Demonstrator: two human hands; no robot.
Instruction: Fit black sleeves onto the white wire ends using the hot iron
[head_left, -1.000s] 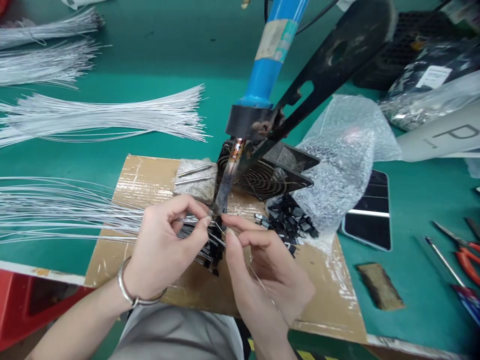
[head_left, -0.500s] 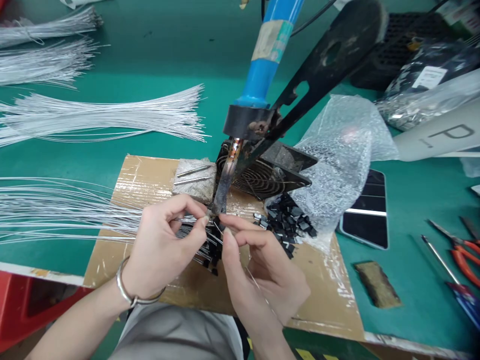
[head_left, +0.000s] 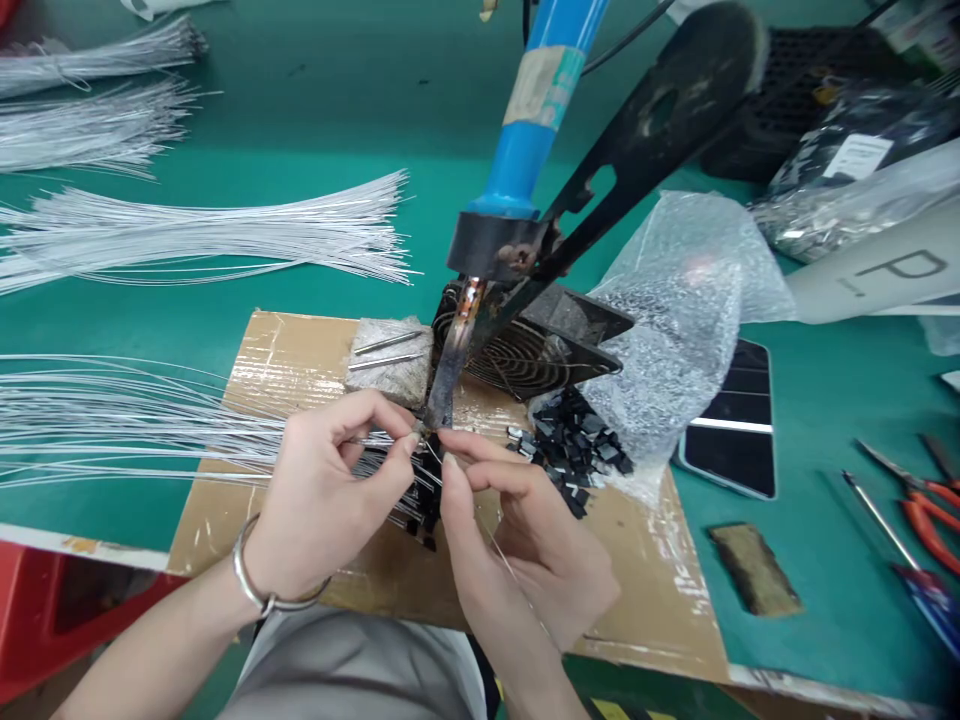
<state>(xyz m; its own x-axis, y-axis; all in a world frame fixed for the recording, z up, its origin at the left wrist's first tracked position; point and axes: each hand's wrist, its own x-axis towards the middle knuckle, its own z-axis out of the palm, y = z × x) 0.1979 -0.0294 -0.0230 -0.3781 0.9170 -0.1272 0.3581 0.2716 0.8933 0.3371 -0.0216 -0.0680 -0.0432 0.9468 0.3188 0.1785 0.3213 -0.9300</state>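
head view, hands and wire: left hand (head_left: 341, 490), silver bangle (head_left: 251, 570) at the wrist; thumb and forefinger pinched together on a small piece (head_left: 421, 431) directly below the iron's tip, too small to identify. right hand (head_left: 532, 540), thumb and fingers gripping a thin wire (head_left: 511, 568); one end leads toward the left fingertips, the rest trails across the palm. contact between wire and tip: cannot tell.

soldering iron (head_left: 514, 165), one, blue handle with a taped band, slanted tip-down between the hands, carried by a black bracket (head_left: 667, 120).

gray wires (head_left: 135, 420), loose, fanned in from the left edge and passing under the left hand; black parts (head_left: 427, 500) below the fingers, partly covered.

cardboard sheet (head_left: 652, 600), one, beneath both hands. on it: gray block (head_left: 390, 388) bearing two metal rods (head_left: 386, 361), left of the tip; black fan (head_left: 532, 365) with ring grille, behind the tip; heap of black chips (head_left: 581, 435), right of the right hand, touching a bubble-wrap bag (head_left: 675, 310).

green table (head_left: 832, 400), right side: phone (head_left: 731, 460), lying flat; brown pad (head_left: 754, 568); screwdriver (head_left: 889, 525); orange-handled pliers (head_left: 926, 520). left side: wire bundle (head_left: 217, 235), with two further bundles (head_left: 90, 125) behind it.
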